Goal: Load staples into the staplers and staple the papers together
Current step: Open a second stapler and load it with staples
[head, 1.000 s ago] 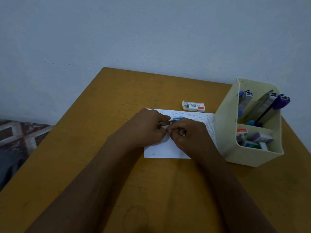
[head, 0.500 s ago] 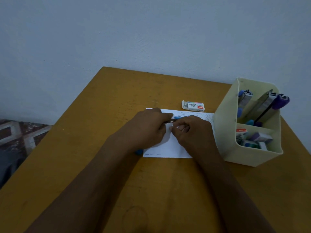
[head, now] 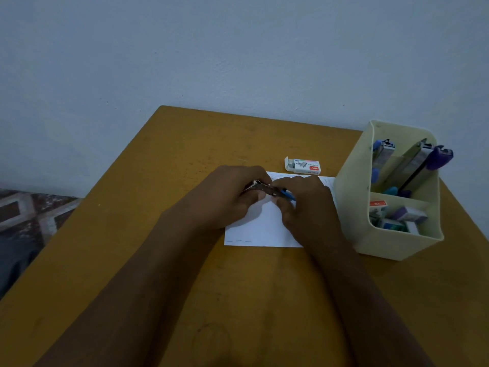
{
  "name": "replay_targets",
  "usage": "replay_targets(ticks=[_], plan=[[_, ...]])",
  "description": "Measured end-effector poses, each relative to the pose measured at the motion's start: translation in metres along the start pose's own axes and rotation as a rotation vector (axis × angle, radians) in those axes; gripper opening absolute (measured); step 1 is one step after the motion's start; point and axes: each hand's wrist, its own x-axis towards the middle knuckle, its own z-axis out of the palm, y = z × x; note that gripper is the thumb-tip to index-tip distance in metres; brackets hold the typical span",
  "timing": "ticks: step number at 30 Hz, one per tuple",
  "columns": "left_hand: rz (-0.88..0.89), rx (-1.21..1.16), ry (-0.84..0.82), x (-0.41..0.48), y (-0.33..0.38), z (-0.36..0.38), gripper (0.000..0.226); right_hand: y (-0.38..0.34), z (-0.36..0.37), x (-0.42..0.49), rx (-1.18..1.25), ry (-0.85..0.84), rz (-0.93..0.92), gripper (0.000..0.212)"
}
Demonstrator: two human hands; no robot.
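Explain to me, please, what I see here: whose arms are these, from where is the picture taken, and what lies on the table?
There is no machine here. A person wears a camera on the head, and it looks forward and down, so the two arms are that person's own.

The left hand and the right hand meet above a white paper that lies on the yellow-brown table. Together they grip a small stapler, metal with a blue part. What the fingers do to it is hidden.

Behind the paper lies a small box of staples with its end flap open. At the right stands a cream organizer. Its back compartment holds more staplers and its front one holds little boxes.
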Motion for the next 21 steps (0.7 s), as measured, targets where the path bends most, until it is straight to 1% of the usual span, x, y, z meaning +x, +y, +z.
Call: replay_targets(ticks=[3, 6, 7, 11, 15, 18, 21], plan=[[-0.007, -0.019, 0.002, 0.0003, -0.0027, -0.0022, 0.035, 0.0011, 0.0007, 0.0001, -0.018, 0.015, 0.001, 0.020], [-0.064, -0.060, -0.016, -0.0002, -0.0036, -0.0011, 0.045, 0.0003, -0.0004, -0.0005, -0.016, 0.066, -0.004, 0.020], [-0.076, -0.082, -0.014, -0.0002, -0.0042, -0.0006, 0.043, 0.0000, -0.0007, -0.0007, -0.013, 0.076, -0.002, 0.021], [-0.097, -0.193, 0.010, -0.0001, -0.0080, -0.0008, 0.023, 0.0002, 0.0005, -0.0011, 0.028, 0.081, 0.016, 0.025], [-0.182, -0.358, 0.069, 0.0013, -0.0102, -0.0004, 0.011, -0.0017, -0.0002, -0.0021, 0.083, 0.123, 0.021, 0.026], [-0.257, -0.463, 0.043, 0.0019, -0.0094, -0.0025, 0.008, -0.0022, -0.0020, -0.0026, 0.090, 0.115, -0.016, 0.025], [-0.340, -0.602, 0.011, 0.0017, -0.0073, -0.0039, 0.013, -0.0036, -0.0028, -0.0042, 0.132, 0.039, -0.044, 0.030]])
